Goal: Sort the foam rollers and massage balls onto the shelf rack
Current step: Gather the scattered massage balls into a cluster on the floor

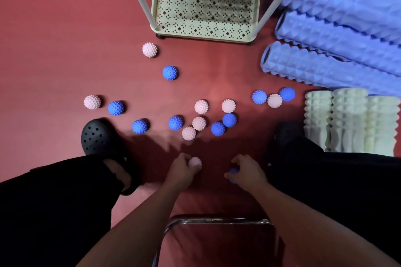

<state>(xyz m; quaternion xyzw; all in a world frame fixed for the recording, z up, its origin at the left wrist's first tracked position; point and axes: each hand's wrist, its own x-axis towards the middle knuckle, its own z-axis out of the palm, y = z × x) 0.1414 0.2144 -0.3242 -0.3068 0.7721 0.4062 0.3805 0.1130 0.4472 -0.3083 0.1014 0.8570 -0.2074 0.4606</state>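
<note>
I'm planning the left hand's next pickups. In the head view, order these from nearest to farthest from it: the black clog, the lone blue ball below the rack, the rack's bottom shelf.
From the left hand:
1. Black clog, to its left.
2. Lone blue ball, ahead on the floor.
3. Bottom shelf, farthest ahead.

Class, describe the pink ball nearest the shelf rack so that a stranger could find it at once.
Start at the pale green shelf rack at the top of the view. Just off its lower left corner on the red floor lies a pink spiky ball. It sits alone, nearer the rack than any other ball.
</note>
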